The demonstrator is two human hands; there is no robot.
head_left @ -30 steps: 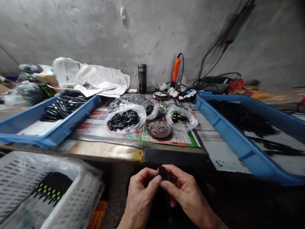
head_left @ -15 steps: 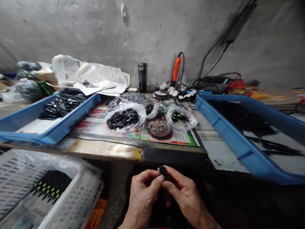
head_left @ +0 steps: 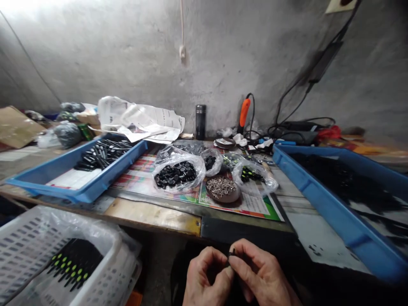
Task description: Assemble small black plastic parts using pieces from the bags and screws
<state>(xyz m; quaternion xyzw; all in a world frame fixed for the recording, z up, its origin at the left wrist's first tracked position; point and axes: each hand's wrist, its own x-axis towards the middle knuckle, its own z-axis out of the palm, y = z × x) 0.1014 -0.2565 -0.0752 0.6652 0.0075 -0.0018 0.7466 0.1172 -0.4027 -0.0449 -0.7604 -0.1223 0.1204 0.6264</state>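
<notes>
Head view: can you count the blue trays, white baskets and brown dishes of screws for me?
Blue plastic trays: 2
White plastic basket: 1
Round brown dish of screws: 1
Total: 4

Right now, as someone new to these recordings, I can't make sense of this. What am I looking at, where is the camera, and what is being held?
The camera is worn on a person's head and looks forward and down, so the hands at the bottom are the wearer's own. The left hand and right hand pinch a small black part, too small to identify. On the workbench ahead lie a clear plastic bag of black discs and a dish of small screws. A blue tray at the left and another blue tray at the right hold black pieces. A white plastic crate sits at lower left.
</notes>
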